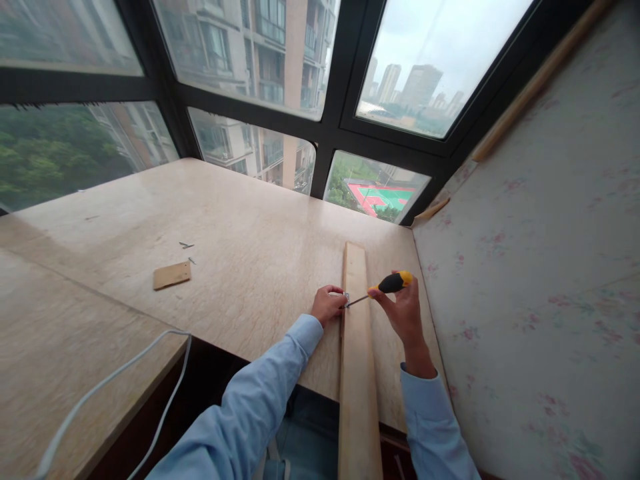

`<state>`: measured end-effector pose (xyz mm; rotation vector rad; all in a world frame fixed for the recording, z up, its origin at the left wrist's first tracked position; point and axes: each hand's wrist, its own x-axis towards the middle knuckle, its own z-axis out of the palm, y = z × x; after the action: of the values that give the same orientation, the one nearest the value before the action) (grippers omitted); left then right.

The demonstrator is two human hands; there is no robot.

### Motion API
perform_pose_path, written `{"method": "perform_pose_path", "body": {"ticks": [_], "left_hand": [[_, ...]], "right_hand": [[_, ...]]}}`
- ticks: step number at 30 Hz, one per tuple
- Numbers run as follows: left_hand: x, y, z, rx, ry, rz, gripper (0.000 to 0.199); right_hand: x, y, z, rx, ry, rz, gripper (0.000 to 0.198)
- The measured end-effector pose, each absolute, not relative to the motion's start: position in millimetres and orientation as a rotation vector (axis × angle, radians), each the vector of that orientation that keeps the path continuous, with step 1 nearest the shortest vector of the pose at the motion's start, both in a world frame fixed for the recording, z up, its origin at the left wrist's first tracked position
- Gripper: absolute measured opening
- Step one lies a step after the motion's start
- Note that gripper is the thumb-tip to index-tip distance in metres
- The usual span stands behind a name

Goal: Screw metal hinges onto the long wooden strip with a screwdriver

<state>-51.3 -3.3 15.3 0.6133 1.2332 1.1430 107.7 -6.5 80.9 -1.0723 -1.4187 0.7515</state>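
One wooden board (357, 373) runs near to far — your left hand (328, 305), the nearer, pinches a small metal piece (347, 297) at the board's left edge, while your right hand (406, 317) grips a screwdriver (393, 283) slanting leftward across the board to that piece.

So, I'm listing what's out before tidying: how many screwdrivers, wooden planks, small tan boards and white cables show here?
Screwdriver: 1
Wooden plank: 1
Small tan board: 1
White cable: 1
Total: 4
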Motion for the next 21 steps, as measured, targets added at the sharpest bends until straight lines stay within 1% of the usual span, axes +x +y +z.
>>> {"method": "perform_pose_path", "body": {"ticks": [3, 6, 8, 10, 12, 14, 16, 19, 21], "left_hand": [[-50, -2, 11, 0.627, 1.233, 1.148, 0.027], [-50, -1, 7, 0.653, 1.243, 1.149, 0.026], [-49, -1, 6, 0.666, 1.248, 1.149, 0.025], [-49, -1, 6, 0.668, 1.243, 1.150, 0.026], [-50, -1, 6, 0.666, 1.236, 1.151, 0.026], [-50, -1, 6, 0.671, 1.238, 1.145, 0.026], [-50, 0, 5, 0.677, 1.234, 1.137, 0.026], [-51, 0, 5, 0.683, 1.238, 1.128, 0.025], [-51, 0, 5, 0.689, 1.249, 1.127, 0.024]], "right_hand": [[104, -10, 75, -1.122, -1.362, 0.721, 0.047], [98, -18, 75, -1.025, -1.396, 0.768, 0.047], [94, -22, 74, -0.945, -1.443, 0.808, 0.052], [90, -24, 72, -0.938, -1.465, 0.785, 0.061], [88, -23, 68, -1.023, -1.435, 0.712, 0.071], [86, -21, 65, -1.108, -1.360, 0.650, 0.073], [85, -20, 65, -1.124, -1.289, 0.629, 0.068], [83, -20, 67, -1.010, -1.300, 0.735, 0.057], [82, -20, 68, -0.941, -1.374, 0.802, 0.058]]}}
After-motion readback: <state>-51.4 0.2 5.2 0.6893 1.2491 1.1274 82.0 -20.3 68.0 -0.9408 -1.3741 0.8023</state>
